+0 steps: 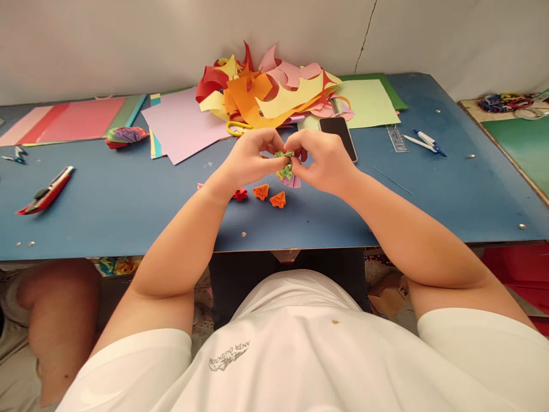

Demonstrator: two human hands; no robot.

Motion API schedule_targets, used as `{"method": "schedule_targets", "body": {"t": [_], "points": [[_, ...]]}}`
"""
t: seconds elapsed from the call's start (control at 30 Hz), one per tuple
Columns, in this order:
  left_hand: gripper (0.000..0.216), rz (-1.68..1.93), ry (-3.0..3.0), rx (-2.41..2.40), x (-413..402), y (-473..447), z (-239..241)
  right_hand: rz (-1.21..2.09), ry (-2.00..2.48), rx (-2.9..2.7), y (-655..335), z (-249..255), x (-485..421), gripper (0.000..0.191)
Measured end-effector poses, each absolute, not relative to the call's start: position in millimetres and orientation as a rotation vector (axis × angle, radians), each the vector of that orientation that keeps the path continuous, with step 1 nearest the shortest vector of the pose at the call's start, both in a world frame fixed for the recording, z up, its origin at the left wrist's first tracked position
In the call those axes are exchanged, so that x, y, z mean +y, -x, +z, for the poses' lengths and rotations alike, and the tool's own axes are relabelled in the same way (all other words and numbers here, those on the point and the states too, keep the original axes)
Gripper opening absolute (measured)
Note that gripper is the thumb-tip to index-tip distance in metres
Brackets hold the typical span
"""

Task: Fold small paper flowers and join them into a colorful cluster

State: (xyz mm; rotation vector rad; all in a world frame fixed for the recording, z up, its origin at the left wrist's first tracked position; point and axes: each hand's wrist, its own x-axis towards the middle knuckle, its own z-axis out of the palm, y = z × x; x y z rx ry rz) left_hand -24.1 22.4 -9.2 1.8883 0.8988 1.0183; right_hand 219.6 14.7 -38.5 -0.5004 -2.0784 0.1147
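Between my two hands, over the middle of the blue table, is a small green folded paper flower (285, 167). My left hand (253, 157) pinches it from the left with thumb and fingers. From the other side my right hand (319, 159) grips it too, fingertips closed. Just beneath the flower shows a bit of purple paper (293, 182), partly covered. Nearer me lie two orange paper flowers (261, 191) and a red paper flower (240, 194), the red one close to my left wrist.
Coloured paper scraps (253, 94) are heaped at the back, with yellow scissors (238, 128) and a phone (338, 137) before them. A utility knife (46, 191) lies left; pens (425, 143) and a clear ruler (397, 138) lie right. A person's leg (60, 326) shows lower left.
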Motion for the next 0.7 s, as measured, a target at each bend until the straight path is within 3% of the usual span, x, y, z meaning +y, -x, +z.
{"method": "schedule_targets", "body": {"t": [0.4,0.57,0.7], "points": [[0.03,1.008,-1.859,0.987,23.0,26.5,-2.8,0.267,0.593,-1.992,-214.2,-36.1,10.0,0.022],[0.019,0.975,-1.816,1.007,18.0,25.8,5.2,0.357,0.67,-2.069,-218.5,-31.2,12.4,0.015],[0.021,0.931,-1.79,0.962,18.8,27.7,4.2,0.305,0.709,-2.123,-223.1,-29.3,17.6,0.019]]}}
